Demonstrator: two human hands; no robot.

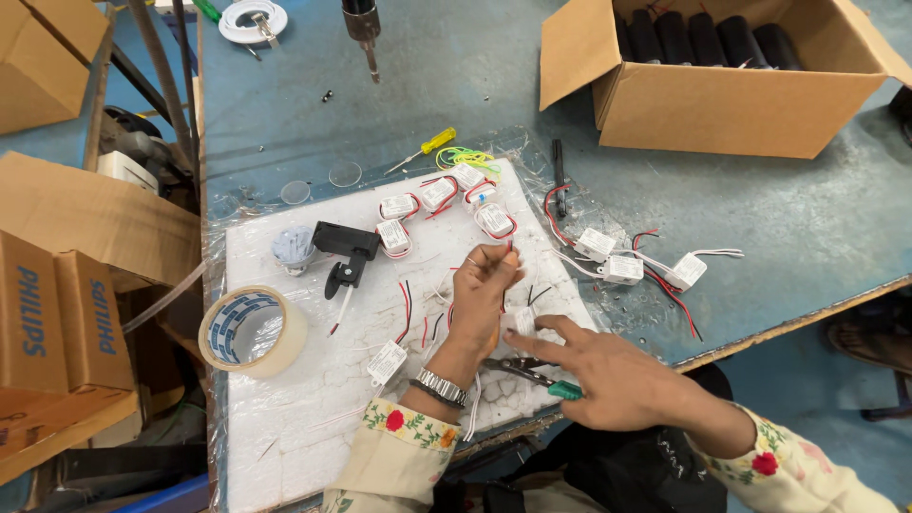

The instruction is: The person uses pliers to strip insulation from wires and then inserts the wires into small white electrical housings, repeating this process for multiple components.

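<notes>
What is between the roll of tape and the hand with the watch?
In the head view, a small white module with red and black wires lies on the foam board between the tape roll and the left hand.

The left hand (484,290) hides the ends of the thin wires (502,249) it pinches, and whether its fingers close fully cannot be told. The right hand (608,375) covers most of the green-handled pliers (541,372). The cardboard box (722,104) is cut off at the top edge, its dark cylinders (703,38) only partly visible
</notes>
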